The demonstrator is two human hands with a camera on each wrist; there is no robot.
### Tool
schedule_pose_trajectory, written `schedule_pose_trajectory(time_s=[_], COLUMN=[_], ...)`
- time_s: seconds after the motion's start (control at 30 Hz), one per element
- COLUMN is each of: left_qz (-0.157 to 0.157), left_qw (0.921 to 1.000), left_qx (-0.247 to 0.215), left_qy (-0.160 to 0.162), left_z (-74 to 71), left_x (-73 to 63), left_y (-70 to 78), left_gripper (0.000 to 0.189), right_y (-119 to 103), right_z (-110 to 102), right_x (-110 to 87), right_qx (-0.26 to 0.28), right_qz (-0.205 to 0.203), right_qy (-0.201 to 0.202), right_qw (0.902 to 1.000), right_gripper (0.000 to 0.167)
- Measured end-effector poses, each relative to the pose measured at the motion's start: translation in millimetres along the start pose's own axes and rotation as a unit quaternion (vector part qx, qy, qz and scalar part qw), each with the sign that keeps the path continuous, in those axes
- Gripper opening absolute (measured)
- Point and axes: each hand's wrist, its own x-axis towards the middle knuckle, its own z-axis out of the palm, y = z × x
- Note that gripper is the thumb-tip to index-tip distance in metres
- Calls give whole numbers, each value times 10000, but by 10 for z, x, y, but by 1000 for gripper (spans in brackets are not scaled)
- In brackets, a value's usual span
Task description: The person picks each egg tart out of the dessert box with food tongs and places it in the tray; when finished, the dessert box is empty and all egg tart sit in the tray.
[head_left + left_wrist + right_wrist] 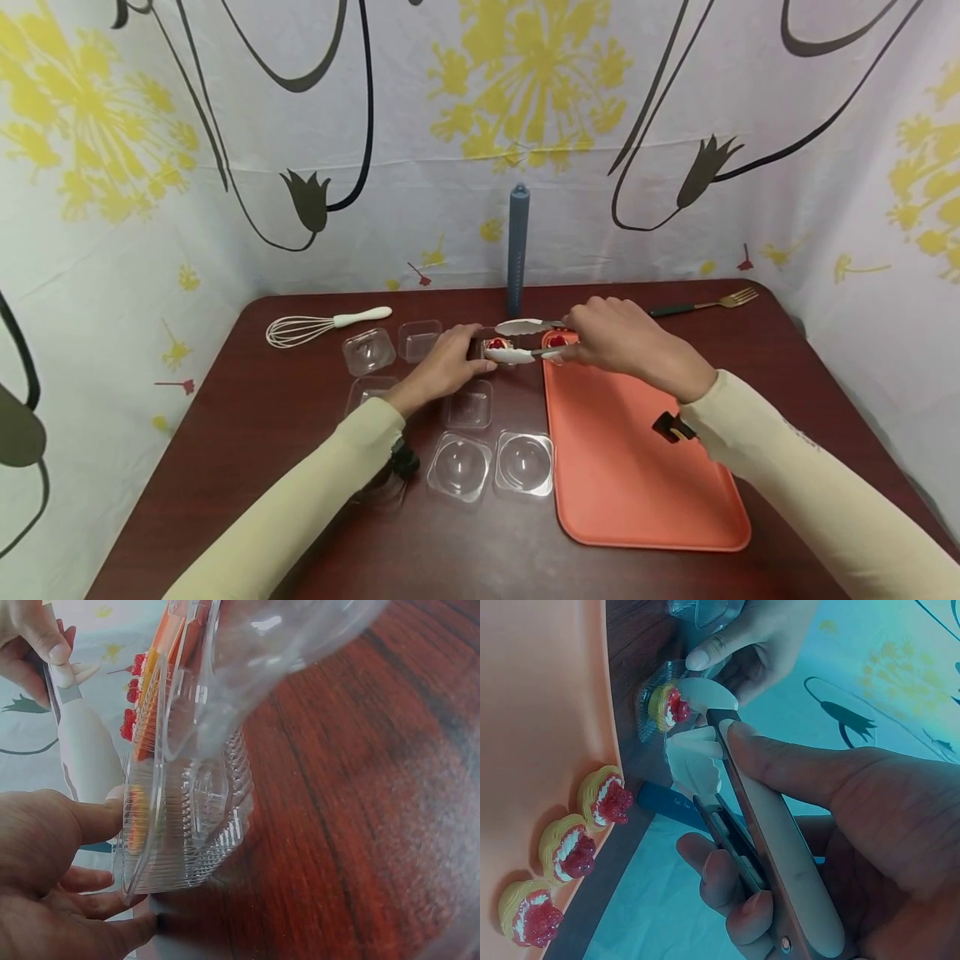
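Observation:
My left hand (442,365) grips the edge of a clear plastic container (176,862), thumb on one side and fingers on another. Inside it sits a small cream tart with red fruit on top (660,709). My right hand (626,343) holds white-tipped tongs (776,847) by the handles. The tongs' white heads stand apart, close over the tart in the container. Several similar tarts (568,851) lie in a row on the orange tray (645,475), mostly hidden by my right hand in the head view.
Several clear containers and domed lids (460,468) lie left of the tray. A white whisk (330,323) is at the back left, a blue cylinder (517,250) stands at the back middle, and a fork (705,304) lies at the back right.

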Motion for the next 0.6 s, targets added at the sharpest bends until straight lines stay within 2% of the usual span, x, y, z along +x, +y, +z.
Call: schedule_pose_trajectory(time_s=[0.1,0.3,0.33,0.6], left_qz=[116,267,277,292], left_qw=[9998,9992,9993,9989], left_qx=[121,220,159,316], left_qy=[104,192,202,200], left_z=[44,55,92,121], left_x=[23,31,72,119], left_y=[-87,-91,-142,-209], left_gripper=[79,76,76,77], right_y=[-4,8,11,8], right_z=[7,33,37,78], right_x=[30,66,69,55], right_qx=[54,157,147,150], right_qz=[2,11,-4,-64], right_qy=[-78,-113,-95,135], right_qw=[10000,9998,9998,9998], right_gripper=[31,26,26,27])
